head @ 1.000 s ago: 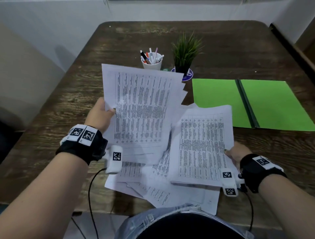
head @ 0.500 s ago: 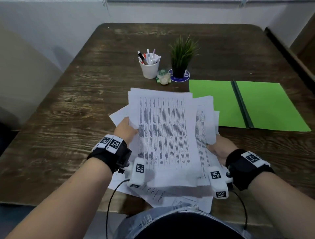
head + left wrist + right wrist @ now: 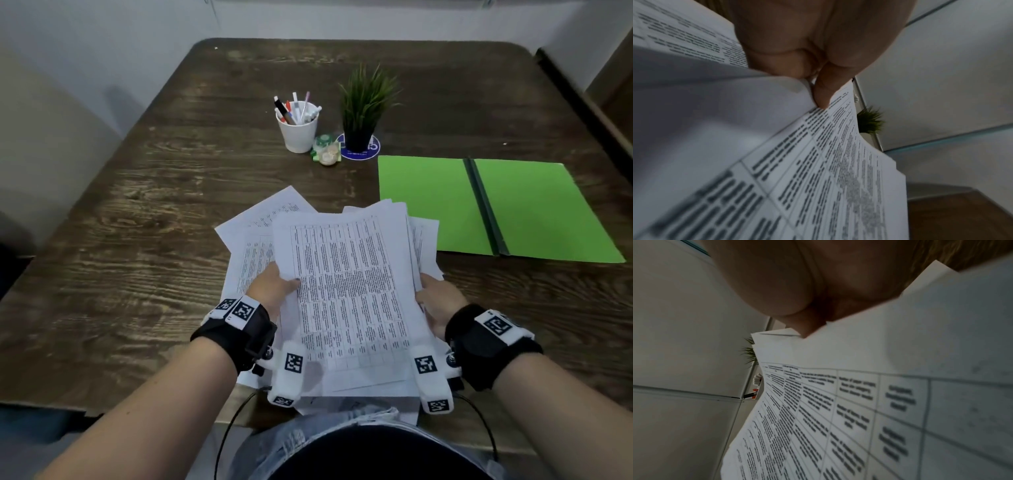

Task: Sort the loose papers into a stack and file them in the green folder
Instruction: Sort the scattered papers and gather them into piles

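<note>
A bundle of printed papers (image 3: 349, 291) is held just above the table's near edge. My left hand (image 3: 274, 291) grips its left edge, thumb on top; the thumb (image 3: 822, 94) presses the sheet in the left wrist view. My right hand (image 3: 436, 301) grips the right edge, its fingers under the sheets (image 3: 859, 402). More loose sheets (image 3: 253, 240) lie fanned on the table beneath and to the left. The green folder (image 3: 534, 205) lies open and flat at the right, a dark spine down its middle.
A white cup of pens (image 3: 297, 126), a small potted plant (image 3: 363, 113) on a blue coaster and small jars (image 3: 325, 150) stand mid-table. The dark wooden table (image 3: 137, 240) extends left and back. A wall borders the far side.
The two separate handfuls of sheets have been brought together into one bundle between both hands. The bundle has dropped lower and nearer to me.
</note>
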### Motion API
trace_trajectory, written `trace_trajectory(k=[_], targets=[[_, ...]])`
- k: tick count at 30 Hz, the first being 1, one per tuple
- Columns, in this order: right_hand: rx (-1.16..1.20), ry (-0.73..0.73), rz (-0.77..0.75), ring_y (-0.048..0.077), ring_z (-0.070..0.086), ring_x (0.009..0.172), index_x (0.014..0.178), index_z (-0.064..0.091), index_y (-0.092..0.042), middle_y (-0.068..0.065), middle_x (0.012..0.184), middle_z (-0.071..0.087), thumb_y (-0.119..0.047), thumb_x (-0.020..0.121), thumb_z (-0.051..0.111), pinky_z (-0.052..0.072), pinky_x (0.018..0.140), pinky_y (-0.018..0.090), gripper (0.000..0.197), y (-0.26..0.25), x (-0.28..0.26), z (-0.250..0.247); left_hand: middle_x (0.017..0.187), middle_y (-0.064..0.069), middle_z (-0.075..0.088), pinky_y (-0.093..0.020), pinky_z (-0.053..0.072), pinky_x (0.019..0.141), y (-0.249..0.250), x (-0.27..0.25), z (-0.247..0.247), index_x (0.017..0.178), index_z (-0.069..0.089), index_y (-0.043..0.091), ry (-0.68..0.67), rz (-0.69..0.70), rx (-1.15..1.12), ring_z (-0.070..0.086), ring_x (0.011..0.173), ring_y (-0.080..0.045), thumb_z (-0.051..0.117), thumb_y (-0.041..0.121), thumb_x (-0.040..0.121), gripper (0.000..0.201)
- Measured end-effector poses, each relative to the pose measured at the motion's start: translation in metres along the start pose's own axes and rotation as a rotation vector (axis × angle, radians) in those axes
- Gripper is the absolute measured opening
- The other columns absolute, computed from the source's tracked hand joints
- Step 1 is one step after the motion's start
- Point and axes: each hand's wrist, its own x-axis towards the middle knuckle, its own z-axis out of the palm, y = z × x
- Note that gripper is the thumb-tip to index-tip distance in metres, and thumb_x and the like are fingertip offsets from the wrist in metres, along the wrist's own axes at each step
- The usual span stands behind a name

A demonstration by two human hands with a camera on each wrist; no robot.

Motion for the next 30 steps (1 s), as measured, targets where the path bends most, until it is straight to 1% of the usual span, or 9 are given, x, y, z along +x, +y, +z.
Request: trace_trajectory(k=[2, 4, 6, 9, 11, 14, 17, 25, 30], targets=[[0.106, 0.062, 0.039, 0.036, 0.052, 0.123, 0.117, 0.054, -0.006, 0.015, 0.13, 0.056, -0.026, 0.098, 0.042, 0.05, 0.088, 0.036, 0.031, -0.004, -0.007, 0.002, 0.125, -0.003, 0.059, -0.033, 0.045, 0.093, 0.007, -0.011, 0.002, 0.135, 0.041, 0.013, 0.049, 0.034, 0.129, 0.057, 0.114, -0.029, 0.06, 0.022, 0.089, 0.051], [0.144, 0.064, 0.051, 0.031, 0.049, 0.128, 0.134, 0.043, -0.001, 0.011, 0.136, 0.052, -0.037, 0.098, 0.043, 0.047, 0.086, 0.03, 0.051, -0.007, -0.012, 0.005, 0.125, -0.007, 0.056, -0.028, 0.039, 0.08, 0.012, -0.015, 0.007, 0.138, 0.031, 0.012, 0.094, 0.038, 0.207, 0.056, 0.112, -0.031, 0.054, 0.023, 0.093, 0.051], [0.077, 0.014, 0.044, 0.028, 0.042, 0.133, 0.147, 0.026, -0.008, 0.011, 0.15, 0.036, -0.021, 0.096, 0.05, 0.04, 0.099, 0.029, 0.058, -0.007, -0.014, 0.008, 0.13, -0.012, 0.054, -0.027, 0.036, 0.078, 0.015, -0.017, 0.015, 0.142, 0.023, 0.012, 0.101, 0.038, 0.213, 0.055, 0.112, -0.032, 0.05, 0.022, 0.096, 0.054], [-0.022, -0.013, -0.005, 0.027, 0.046, 0.129, 0.145, 0.032, -0.012, 0.009, 0.145, 0.044, -0.017, 0.092, 0.056, 0.036, 0.104, 0.03, 0.058, 0.006, -0.002, 0.006, 0.132, -0.014, 0.052, -0.028, 0.036, 0.079, 0.011, -0.014, 0.024, 0.144, 0.019, 0.013, 0.077, 0.019, 0.234, 0.055, 0.111, -0.033, 0.049, 0.022, 0.097, 0.057], [-0.071, 0.035, -0.015, 0.028, 0.047, 0.128, 0.143, 0.035, -0.012, 0.008, 0.143, 0.047, -0.018, 0.091, 0.057, 0.037, 0.108, 0.036, 0.056, 0.011, 0.007, 0.003, 0.122, -0.011, 0.058, -0.028, 0.043, 0.075, 0.005, -0.008, 0.026, 0.137, 0.034, 0.013, 0.04, 0.024, 0.219, 0.058, 0.099, -0.029, 0.052, 0.02, 0.095, 0.047], [0.017, 0.041, 0.03, 0.032, 0.057, 0.114, 0.134, 0.046, -0.014, 0.012, 0.128, 0.059, -0.008, 0.09, 0.056, 0.044, 0.102, 0.049, 0.046, 0.018, 0.017, -0.013, 0.106, -0.005, 0.061, -0.032, 0.051, 0.082, -0.003, 0.003, 0.021, 0.121, 0.054, 0.013, 0.037, 0.007, 0.146, 0.061, 0.093, -0.025, 0.058, 0.015, 0.09, 0.032], [0.106, 0.075, 0.083, 0.034, 0.063, 0.103, 0.125, 0.053, -0.015, 0.014, 0.116, 0.066, -0.001, 0.088, 0.057, 0.047, 0.095, 0.057, 0.039, 0.025, 0.024, -0.036, 0.115, -0.009, 0.057, -0.027, 0.048, 0.082, -0.009, 0.014, 0.011, 0.117, 0.059, 0.017, 0.185, -0.025, 0.272, 0.058, 0.092, -0.023, 0.066, 0.014, 0.083, 0.035], [0.253, 0.197, 0.159, 0.036, 0.056, 0.11, 0.13, 0.045, -0.003, 0.02, 0.12, 0.057, 0.006, 0.091, 0.05, 0.041, 0.1, 0.053, 0.04, 0.05, 0.037, -0.064, 0.096, -0.003, 0.058, -0.025, 0.045, 0.067, -0.009, 0.017, 0.03, 0.118, 0.048, 0.016, 0.151, -0.029, 0.29, 0.057, 0.079, -0.019, 0.08, 0.028, 0.071, 0.058], [0.134, 0.182, 0.159, 0.036, 0.058, 0.11, 0.128, 0.048, -0.005, 0.018, 0.121, 0.06, 0.0, 0.087, 0.058, 0.043, 0.101, 0.055, 0.043, 0.058, 0.05, -0.061, 0.097, -0.003, 0.06, -0.025, 0.047, 0.066, -0.004, 0.019, 0.047, 0.109, 0.054, 0.013, 0.023, -0.006, 0.407, 0.056, 0.078, -0.018, 0.063, 0.033, 0.087, 0.031]])
